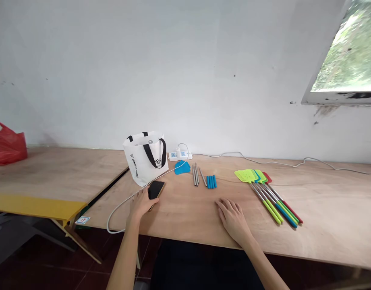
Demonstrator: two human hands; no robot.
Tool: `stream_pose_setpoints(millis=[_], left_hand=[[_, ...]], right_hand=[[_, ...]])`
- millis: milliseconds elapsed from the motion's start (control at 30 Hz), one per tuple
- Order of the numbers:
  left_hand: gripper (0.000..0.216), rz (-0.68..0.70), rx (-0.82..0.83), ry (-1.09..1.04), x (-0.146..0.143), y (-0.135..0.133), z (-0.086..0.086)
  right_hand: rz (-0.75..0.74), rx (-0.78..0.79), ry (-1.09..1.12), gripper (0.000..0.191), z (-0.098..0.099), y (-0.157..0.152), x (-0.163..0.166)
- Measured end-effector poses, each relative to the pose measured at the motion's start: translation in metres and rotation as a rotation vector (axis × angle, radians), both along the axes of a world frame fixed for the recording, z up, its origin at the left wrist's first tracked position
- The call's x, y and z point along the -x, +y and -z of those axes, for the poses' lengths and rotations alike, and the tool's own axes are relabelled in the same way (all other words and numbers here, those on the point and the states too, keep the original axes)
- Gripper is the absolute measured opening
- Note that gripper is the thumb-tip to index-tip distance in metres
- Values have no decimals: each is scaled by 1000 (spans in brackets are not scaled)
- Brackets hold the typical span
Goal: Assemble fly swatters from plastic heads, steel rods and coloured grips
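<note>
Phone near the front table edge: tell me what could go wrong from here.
1. The phone lies close to the edge of the table under the left hand; a careless nudge could push it off.
2. The white cable loops over that edge beside the hand; snagging it might drag the phone or the power strip.
3. The white bag stands right beside the phone and could tip if bumped.
</note>
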State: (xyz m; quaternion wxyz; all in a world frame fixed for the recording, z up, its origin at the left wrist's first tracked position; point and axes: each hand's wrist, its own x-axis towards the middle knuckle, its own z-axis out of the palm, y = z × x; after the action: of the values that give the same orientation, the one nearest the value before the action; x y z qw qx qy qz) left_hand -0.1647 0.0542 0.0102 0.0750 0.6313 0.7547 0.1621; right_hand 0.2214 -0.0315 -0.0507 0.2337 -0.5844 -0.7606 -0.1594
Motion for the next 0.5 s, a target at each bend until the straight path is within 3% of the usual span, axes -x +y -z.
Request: stream_pose_setpoints(millis=[133,267,400,500], left_hand=[[65,-20,-114,124,-23,-4,-6],[49,203,-316,50,-61,-10,-8],[44,491,-241,-83,-106,-22,2],[43,578,-142,-44,-130,-33,13]], right_hand=[[4,-5,-7,38,2,0,-1],[8,-7,-17,39,4,1,-2],[3,-7,-24,39,5,1,-4],[6,-12,-29,39,5,1,-3]])
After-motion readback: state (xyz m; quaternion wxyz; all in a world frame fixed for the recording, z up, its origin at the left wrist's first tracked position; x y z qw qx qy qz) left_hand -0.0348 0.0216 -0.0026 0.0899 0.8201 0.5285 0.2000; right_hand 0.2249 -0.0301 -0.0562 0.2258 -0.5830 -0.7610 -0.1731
